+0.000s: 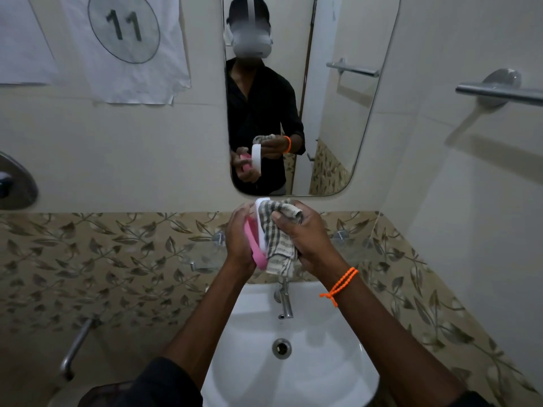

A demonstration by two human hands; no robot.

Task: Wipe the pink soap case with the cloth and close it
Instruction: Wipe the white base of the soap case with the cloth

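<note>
The pink soap case [255,245] stands open on edge above the sink, its pink half to the left and its white half [261,221] to the right. My left hand [238,236] grips the pink half from the left. My right hand [299,233] holds a grey-and-white checked cloth [279,245] bunched against the white half's inner face. Part of the cloth hangs down below my fingers. The mirror [323,83] shows the same hold from the front.
A white sink [323,377] with a chrome tap [284,301] lies directly below my hands. A glass shelf [202,259] crosses the leaf-patterned tiles behind them. A towel bar [499,94] juts from the right wall, and a metal handle [75,348] sits low on the left.
</note>
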